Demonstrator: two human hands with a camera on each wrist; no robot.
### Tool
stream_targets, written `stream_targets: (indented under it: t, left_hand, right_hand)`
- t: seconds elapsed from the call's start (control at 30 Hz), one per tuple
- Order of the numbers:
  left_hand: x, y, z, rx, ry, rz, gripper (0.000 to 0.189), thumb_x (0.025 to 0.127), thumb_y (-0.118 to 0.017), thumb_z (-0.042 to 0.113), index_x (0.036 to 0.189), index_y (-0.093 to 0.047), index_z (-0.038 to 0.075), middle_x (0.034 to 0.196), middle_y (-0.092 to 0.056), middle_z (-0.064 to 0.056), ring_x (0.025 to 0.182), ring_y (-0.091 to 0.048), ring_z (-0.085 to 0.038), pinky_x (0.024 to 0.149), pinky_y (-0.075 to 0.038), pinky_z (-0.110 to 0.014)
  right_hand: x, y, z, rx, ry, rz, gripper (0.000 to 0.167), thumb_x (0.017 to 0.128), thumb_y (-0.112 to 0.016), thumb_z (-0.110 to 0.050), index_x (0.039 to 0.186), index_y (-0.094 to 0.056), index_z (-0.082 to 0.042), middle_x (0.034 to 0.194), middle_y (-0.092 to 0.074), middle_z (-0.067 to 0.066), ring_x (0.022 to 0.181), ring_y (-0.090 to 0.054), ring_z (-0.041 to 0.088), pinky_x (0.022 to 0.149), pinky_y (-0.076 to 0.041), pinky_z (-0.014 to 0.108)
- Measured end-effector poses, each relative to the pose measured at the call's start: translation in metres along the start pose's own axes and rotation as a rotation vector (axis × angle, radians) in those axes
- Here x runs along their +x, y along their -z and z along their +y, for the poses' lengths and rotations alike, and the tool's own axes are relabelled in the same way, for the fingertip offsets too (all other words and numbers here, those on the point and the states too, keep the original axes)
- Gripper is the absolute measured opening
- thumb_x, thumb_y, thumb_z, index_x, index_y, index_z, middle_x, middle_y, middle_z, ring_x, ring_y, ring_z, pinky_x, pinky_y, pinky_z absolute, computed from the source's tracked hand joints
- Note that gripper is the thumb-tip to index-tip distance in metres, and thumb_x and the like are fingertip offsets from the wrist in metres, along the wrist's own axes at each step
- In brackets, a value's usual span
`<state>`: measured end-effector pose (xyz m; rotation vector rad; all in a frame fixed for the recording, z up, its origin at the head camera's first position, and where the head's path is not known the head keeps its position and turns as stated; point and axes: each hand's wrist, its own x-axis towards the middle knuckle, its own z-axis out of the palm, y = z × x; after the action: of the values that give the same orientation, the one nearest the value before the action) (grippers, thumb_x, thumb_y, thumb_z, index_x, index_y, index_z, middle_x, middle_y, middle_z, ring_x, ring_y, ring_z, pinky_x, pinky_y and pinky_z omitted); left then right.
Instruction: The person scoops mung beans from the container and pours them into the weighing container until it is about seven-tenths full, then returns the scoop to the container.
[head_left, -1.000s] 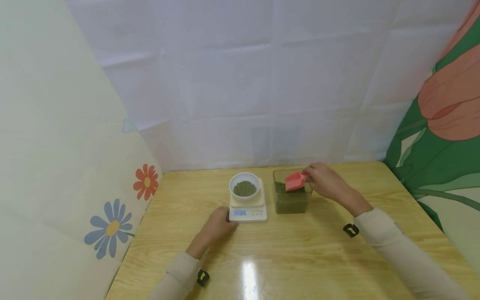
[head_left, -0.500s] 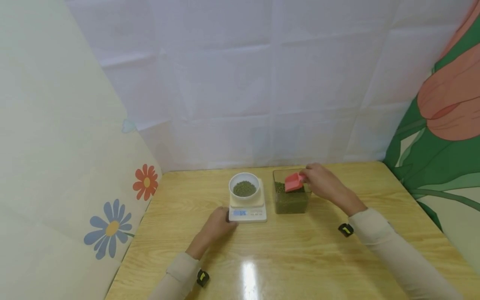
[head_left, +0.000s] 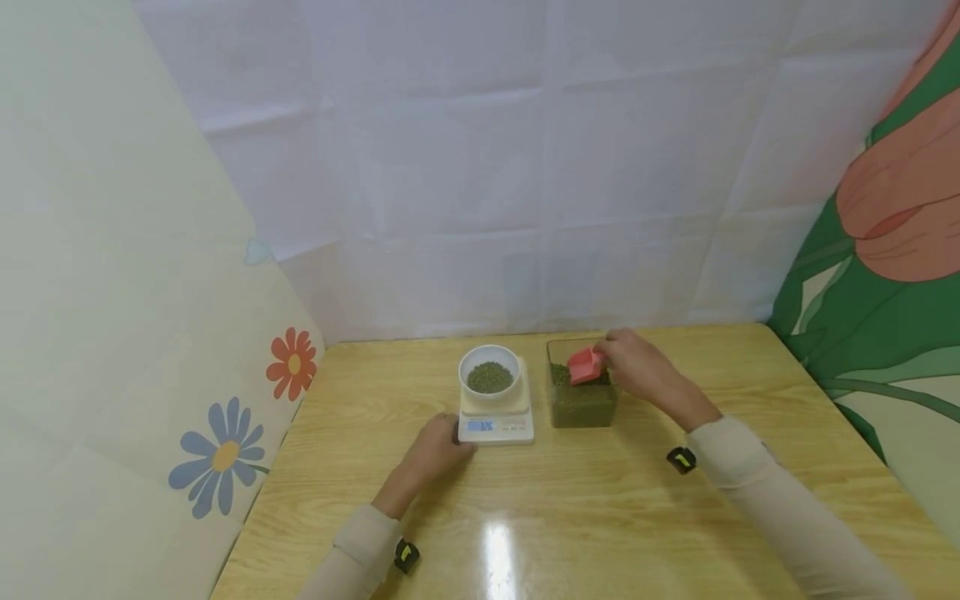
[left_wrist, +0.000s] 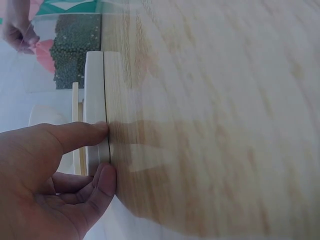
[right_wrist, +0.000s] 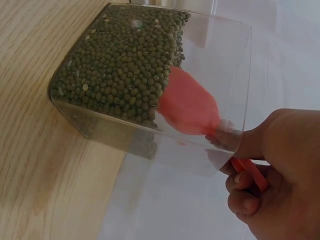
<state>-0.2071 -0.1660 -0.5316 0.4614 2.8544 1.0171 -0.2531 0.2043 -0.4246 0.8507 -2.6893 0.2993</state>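
Observation:
My right hand (head_left: 637,364) grips the handle of a pink scoop (head_left: 584,366), its fingers curled round it in the right wrist view. The scoop's bowl (right_wrist: 187,102) is inside a clear square container (head_left: 582,408), its edge down at the green mung beans (right_wrist: 120,65). To the left, a white kitchen scale (head_left: 496,428) with a lit display carries a white bowl (head_left: 468,361) of the same beans (head_left: 490,377). My left hand (head_left: 437,448) holds the scale's near left corner, thumb and fingers against its edges (left_wrist: 95,107).
Everything stands on a wood-grain table (head_left: 600,517) whose far edge meets a white sheet (head_left: 450,167). A flower-printed panel (head_left: 135,350) rises on the left, another (head_left: 892,275) on the right. A dark band with a yellow mark (head_left: 682,460) hangs at the right sleeve.
My right hand and the scoop have shifted a little left and slightly down into the container. The left hand, scale and bowl have stayed in place.

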Motion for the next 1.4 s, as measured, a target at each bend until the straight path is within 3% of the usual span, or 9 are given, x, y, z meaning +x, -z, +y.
stream_targets:
  t: [0.2, 0.9, 1.4]
  left_hand:
    - [0.0, -0.001, -0.001, 0.0, 0.009, -0.007, 0.032, 0.091, -0.082, 0.015, 0.119, -0.076, 0.002, 0.103, -0.074, -0.011, 0.091, -0.061, -0.018, 0.085, -0.061, -0.04]
    - [-0.001, 0.0, -0.001, -0.004, 0.015, -0.009, 0.033, 0.091, -0.082, 0.015, 0.121, -0.075, 0.002, 0.104, -0.073, -0.011, 0.092, -0.061, -0.019, 0.085, -0.061, -0.04]
    - [-0.002, 0.0, 0.001, -0.007, 0.019, -0.01, 0.032, 0.092, -0.081, 0.016, 0.121, -0.076, 0.004, 0.105, -0.074, -0.011, 0.093, -0.062, -0.019, 0.087, -0.061, -0.041]
  right_hand:
    - [0.002, -0.002, -0.004, 0.009, -0.039, -0.022, 0.013, 0.088, -0.078, 0.003, 0.101, -0.077, 0.005, 0.093, -0.071, 0.018, 0.091, -0.065, 0.037, 0.083, -0.06, 0.051]
    - [0.01, -0.012, -0.011, 0.024, -0.094, -0.062, 0.021, 0.087, -0.072, 0.007, 0.107, -0.076, 0.004, 0.108, -0.073, 0.021, 0.106, -0.066, 0.041, 0.093, -0.06, 0.055]
    - [0.016, -0.019, -0.01, -0.024, -0.058, -0.063, 0.022, 0.086, -0.068, 0.009, 0.103, -0.078, 0.0, 0.104, -0.077, 0.017, 0.098, -0.069, 0.038, 0.084, -0.062, 0.052]
